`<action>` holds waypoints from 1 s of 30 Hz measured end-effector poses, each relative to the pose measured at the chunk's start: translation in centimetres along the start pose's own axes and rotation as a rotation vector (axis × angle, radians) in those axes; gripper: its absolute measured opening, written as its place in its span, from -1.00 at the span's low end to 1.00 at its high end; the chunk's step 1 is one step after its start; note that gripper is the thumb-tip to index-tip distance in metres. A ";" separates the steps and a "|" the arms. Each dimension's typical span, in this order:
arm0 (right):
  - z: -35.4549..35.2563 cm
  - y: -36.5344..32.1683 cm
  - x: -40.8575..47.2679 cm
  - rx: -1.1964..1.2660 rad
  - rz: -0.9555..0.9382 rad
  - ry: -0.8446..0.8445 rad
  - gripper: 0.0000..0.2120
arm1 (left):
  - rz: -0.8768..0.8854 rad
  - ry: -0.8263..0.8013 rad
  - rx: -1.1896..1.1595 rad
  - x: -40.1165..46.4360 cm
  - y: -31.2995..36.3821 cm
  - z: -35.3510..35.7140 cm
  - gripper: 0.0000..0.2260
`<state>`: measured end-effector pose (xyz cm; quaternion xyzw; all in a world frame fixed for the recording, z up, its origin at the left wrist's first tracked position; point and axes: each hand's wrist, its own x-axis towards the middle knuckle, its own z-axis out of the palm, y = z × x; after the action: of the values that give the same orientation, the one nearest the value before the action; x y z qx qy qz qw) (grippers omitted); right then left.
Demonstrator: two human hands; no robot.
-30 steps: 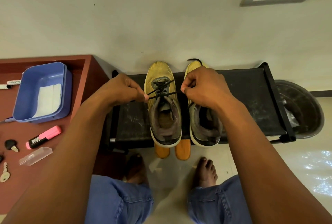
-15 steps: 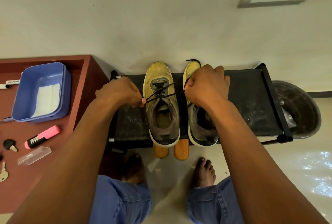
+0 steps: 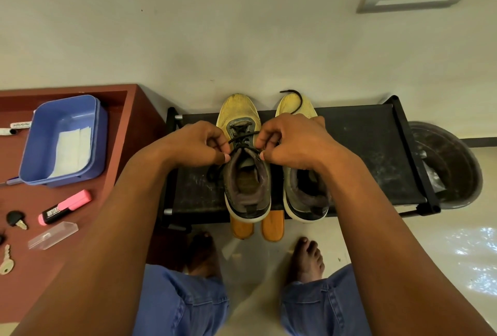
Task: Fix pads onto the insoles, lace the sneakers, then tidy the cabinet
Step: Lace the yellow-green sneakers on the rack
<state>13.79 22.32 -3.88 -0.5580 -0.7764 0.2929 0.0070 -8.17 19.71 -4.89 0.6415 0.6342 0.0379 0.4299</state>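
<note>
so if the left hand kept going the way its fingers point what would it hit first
Probably the right hand: the left hand points across the left sneaker's tongue, both pinching the black lace. Depth is unclear.

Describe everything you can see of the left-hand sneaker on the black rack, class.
The left sneaker has a worn yellow knit toe, a grey tongue and padded grey collar, and a white sole edge with a black heel tab. It stands upright on the black rack, toe to the wall, beside its pair. A black lace crosses its eyelets; the left hand and right hand each pinch a lace end over the tongue. Its heel overhangs the rack's front edge slightly.
</note>
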 end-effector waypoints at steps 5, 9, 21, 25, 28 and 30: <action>0.0 0.3 0.0 -0.026 0.001 0.028 -0.94 | -0.019 0.030 -0.032 0.3 -0.1 0.1 -0.91; 0.2 0.3 0.1 0.016 0.009 0.072 -0.89 | -0.014 0.079 -0.120 0.1 0.3 0.2 -0.85; -0.9 0.3 -0.1 0.445 -0.068 0.167 -0.59 | 0.023 0.362 -0.598 -0.2 1.3 -0.4 -0.69; -0.9 -0.7 0.0 0.833 -0.079 0.199 -0.75 | 0.103 0.345 -0.974 -0.2 2.5 -0.1 -0.82; -0.6 -1.4 0.0 1.085 -0.058 0.168 -0.81 | 0.061 0.337 -1.130 0.2 3.1 0.6 -0.82; -0.2 -1.6 0.1 1.236 0.004 0.135 -0.78 | 0.033 0.340 -1.144 0.3 3.1 0.8 -0.81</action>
<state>12.43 22.15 -2.98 -0.4696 -0.4600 0.6524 0.3772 -5.19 20.13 -3.70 0.3025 0.5630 0.4824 0.5990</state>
